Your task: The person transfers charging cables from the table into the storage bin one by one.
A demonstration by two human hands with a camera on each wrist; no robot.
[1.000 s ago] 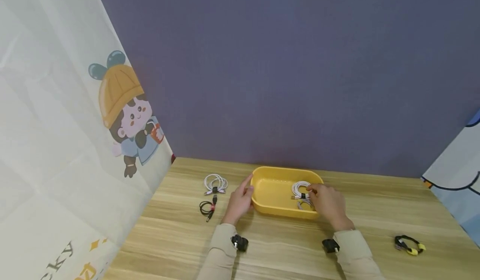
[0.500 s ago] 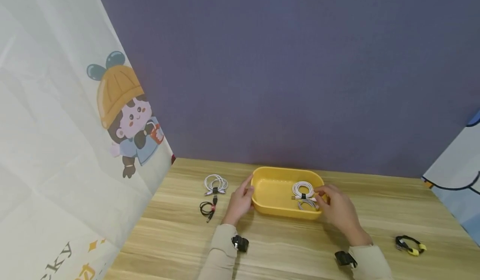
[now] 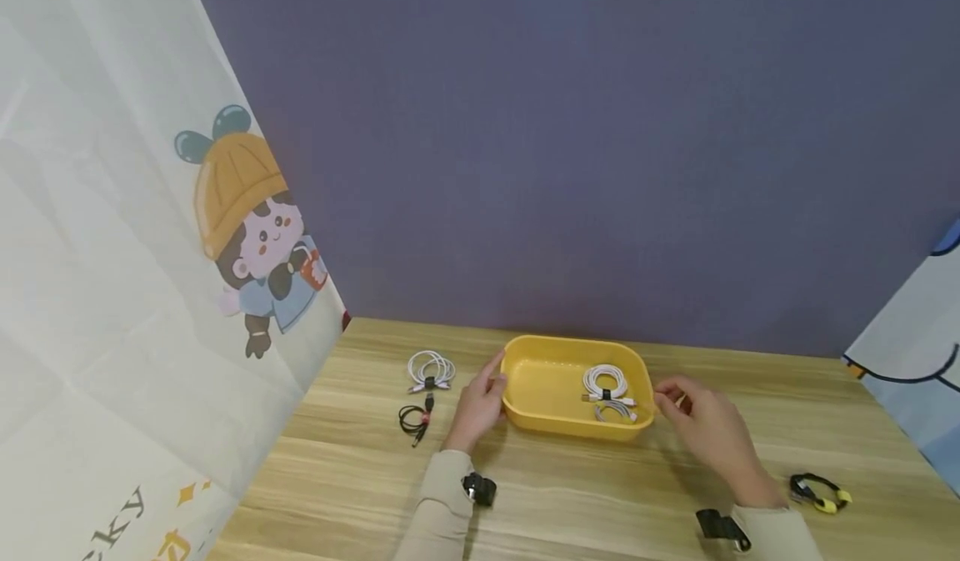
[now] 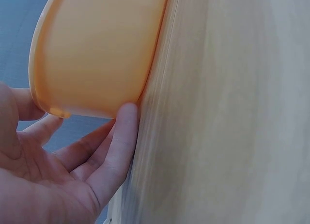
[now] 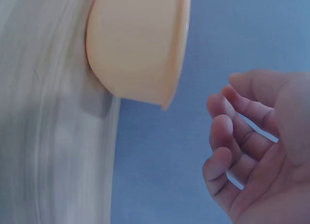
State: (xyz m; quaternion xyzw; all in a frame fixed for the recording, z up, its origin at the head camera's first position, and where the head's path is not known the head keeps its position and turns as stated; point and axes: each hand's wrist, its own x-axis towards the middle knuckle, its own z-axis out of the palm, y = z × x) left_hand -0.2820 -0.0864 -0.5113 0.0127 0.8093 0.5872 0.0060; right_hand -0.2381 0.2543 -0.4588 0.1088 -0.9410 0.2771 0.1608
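Observation:
My left hand (image 3: 477, 408) touches the left end of a yellow plastic basket (image 3: 544, 418); its fingers lie fairly straight against the outer wall in the left wrist view. Inside, at the right, lie a coiled white USB cable (image 3: 604, 369) with a black tie and a smaller coiled grey cable (image 3: 617, 409). Just outside the basket's right end, my right hand (image 3: 708, 428) has loosely bent fingers with nothing between them. In the right wrist view, a gap shows between this hand and the basket wall (image 5: 138, 45).
Left of the basket lie a coiled white cable (image 3: 442, 367) and a black cable (image 3: 411, 426) with a red tie. A black cable with yellow ties (image 3: 821, 493) lies at the far right. A dark blue panel (image 3: 570, 144) stands behind the wooden table (image 3: 570, 494).
My right hand has let go of the cables in the basket and drawn back right, past the rim. The left hand has stayed at the basket's left end.

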